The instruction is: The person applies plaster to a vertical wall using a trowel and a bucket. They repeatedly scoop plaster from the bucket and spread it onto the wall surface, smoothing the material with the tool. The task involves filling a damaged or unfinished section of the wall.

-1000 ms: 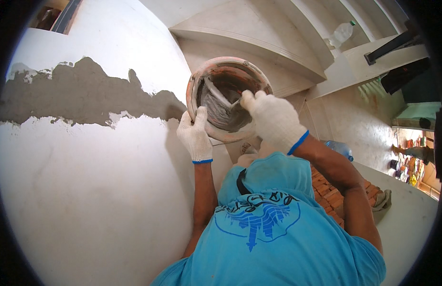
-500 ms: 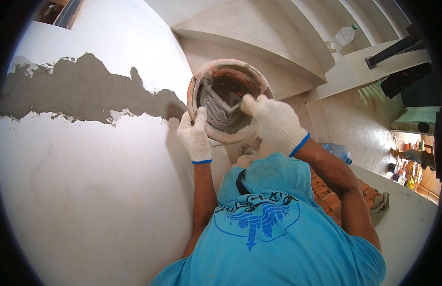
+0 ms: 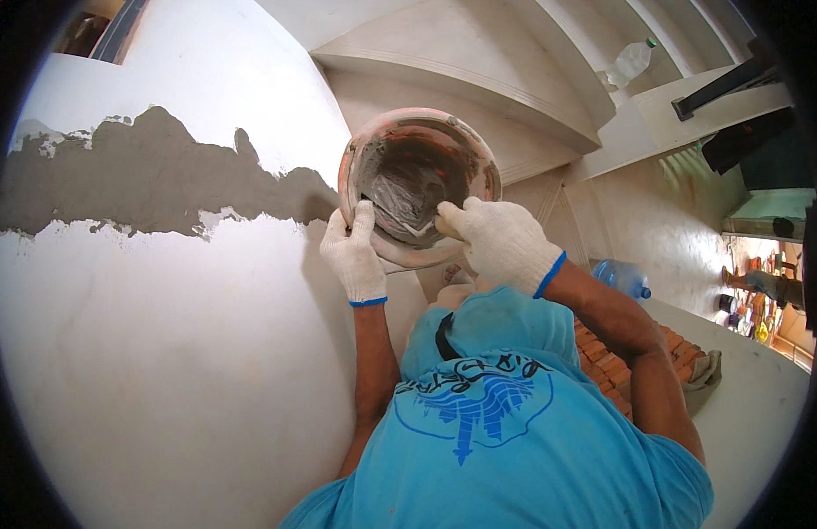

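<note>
A round bucket [image 3: 348, 172], its walls smeared with grey and orange, is tilted so that its mouth faces me. Wet grey mortar [image 3: 407, 188] lies inside. White knitted gloves with blue cuffs cover both hands. My left hand [image 3: 353, 260] grips the bucket's near left rim, thumb over the edge. At the near right of the mouth, my right hand [image 3: 504, 240] is closed around the handle of a trowel [image 3: 416, 232]. Its blade is down in the mortar and mostly hidden. Left of the bucket, a rough band of grey mortar [image 3: 135, 181] spreads across the white wall [image 3: 170, 353].
Pale stair steps [image 3: 453, 53] rise beyond the bucket, with a clear green-capped bottle [image 3: 631, 63] on one. At right are a blue water bottle [image 3: 622, 278], stacked red bricks [image 3: 602, 360] and a grey cloth [image 3: 704, 372]. A person's leg [image 3: 765, 284] shows at far right.
My right hand has moved slightly down and left with the trowel, whose blade now sits lower in the bucket. The bucket and my left hand have shifted slightly left in the view.
</note>
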A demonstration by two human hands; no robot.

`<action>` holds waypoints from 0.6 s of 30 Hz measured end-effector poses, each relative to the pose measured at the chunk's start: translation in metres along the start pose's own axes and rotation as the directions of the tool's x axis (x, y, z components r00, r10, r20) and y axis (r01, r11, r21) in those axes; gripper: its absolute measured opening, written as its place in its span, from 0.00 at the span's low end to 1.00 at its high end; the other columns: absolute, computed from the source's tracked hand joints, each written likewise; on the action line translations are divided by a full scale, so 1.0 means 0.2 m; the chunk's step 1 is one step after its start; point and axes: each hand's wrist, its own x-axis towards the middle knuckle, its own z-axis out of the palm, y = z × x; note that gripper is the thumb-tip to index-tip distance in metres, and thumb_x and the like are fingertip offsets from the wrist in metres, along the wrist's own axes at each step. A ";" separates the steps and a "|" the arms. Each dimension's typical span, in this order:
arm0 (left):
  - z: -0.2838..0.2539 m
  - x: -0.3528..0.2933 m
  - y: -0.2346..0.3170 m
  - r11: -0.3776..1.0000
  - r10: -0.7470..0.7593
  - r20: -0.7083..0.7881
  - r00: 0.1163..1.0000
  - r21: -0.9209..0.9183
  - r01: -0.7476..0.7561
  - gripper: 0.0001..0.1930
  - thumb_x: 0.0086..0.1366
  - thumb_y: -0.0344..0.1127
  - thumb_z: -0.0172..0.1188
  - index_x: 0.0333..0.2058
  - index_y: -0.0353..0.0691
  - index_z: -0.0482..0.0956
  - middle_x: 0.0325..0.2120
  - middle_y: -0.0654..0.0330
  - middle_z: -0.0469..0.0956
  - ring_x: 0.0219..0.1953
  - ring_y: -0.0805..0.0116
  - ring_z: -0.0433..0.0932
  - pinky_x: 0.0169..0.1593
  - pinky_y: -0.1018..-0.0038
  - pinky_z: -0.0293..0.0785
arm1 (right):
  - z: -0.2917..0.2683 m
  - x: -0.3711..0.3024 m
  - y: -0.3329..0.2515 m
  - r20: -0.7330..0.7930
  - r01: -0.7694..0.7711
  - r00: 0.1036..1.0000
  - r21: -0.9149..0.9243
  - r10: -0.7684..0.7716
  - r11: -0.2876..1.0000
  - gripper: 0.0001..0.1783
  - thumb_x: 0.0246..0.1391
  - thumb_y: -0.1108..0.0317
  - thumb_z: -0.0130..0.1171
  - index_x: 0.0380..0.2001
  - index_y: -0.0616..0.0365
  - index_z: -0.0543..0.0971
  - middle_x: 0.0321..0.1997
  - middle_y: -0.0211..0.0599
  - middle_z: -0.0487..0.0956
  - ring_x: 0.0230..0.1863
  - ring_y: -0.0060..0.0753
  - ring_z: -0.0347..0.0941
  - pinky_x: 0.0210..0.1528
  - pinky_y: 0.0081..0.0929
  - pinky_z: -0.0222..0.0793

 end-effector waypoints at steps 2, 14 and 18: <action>0.00 0.00 0.00 1.000 0.008 -0.008 1.000 -0.022 -0.008 0.12 0.71 0.37 0.69 0.35 0.32 0.85 0.25 0.70 0.72 0.29 0.79 0.66 0.33 0.75 0.65 | -0.01 -0.01 0.02 0.002 -0.011 1.000 -0.002 0.011 1.000 0.14 0.63 0.69 0.58 0.51 0.55 0.79 0.45 0.53 0.84 0.43 0.60 0.85 0.46 0.54 0.82; 0.02 -0.02 -0.02 1.000 -0.008 0.018 1.000 0.006 0.008 0.12 0.73 0.36 0.68 0.42 0.29 0.87 0.31 0.68 0.79 0.34 0.79 0.72 0.39 0.76 0.70 | 0.04 0.04 0.04 -0.041 -0.004 0.999 0.029 0.005 1.000 0.12 0.63 0.68 0.57 0.48 0.56 0.80 0.41 0.54 0.85 0.46 0.57 0.85 0.46 0.53 0.81; 0.00 -0.03 -0.03 0.998 -0.059 0.036 0.998 0.012 0.059 0.12 0.73 0.35 0.68 0.42 0.29 0.87 0.31 0.68 0.78 0.34 0.79 0.72 0.40 0.77 0.70 | -0.01 0.06 0.10 -0.155 -0.106 0.982 0.030 0.109 0.994 0.12 0.63 0.70 0.56 0.48 0.56 0.80 0.41 0.55 0.85 0.45 0.58 0.86 0.46 0.53 0.81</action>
